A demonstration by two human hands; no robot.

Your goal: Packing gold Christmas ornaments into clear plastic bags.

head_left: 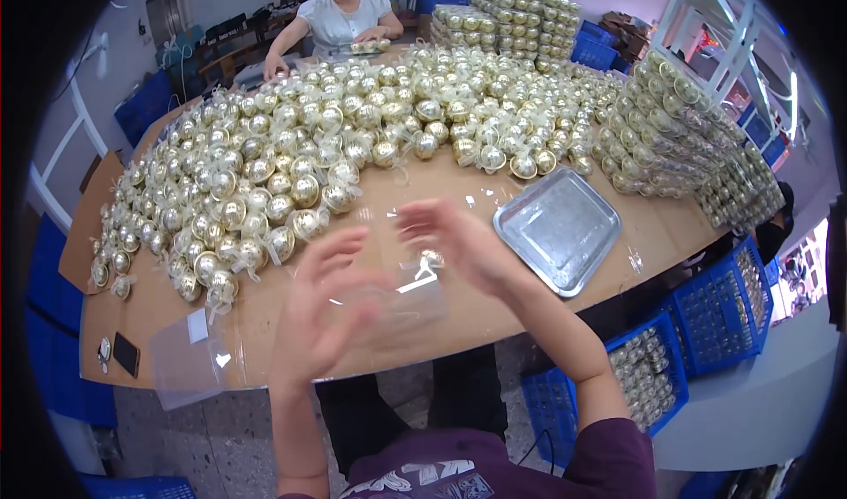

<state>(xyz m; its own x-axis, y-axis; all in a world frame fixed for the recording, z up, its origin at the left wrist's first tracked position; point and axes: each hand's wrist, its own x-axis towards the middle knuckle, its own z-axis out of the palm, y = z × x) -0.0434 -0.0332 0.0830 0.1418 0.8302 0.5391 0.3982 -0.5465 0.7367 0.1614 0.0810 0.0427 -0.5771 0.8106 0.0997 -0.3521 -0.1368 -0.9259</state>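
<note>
We Reach Forward on Both Sides

Our left forearm rises almost upright from the lower edge; our right forearm slants inward. Our left hand spreads its thumb from its fingers. Our right hand, slightly farther forward, points its loosely bent fingers leftward. Both hands are blurred, well apart.

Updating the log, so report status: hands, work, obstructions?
Left hand, right hand: open, blurred, apart. Clear plastic piece on table nearby. Gold balls heaped ahead, metal tray to the right.
</note>
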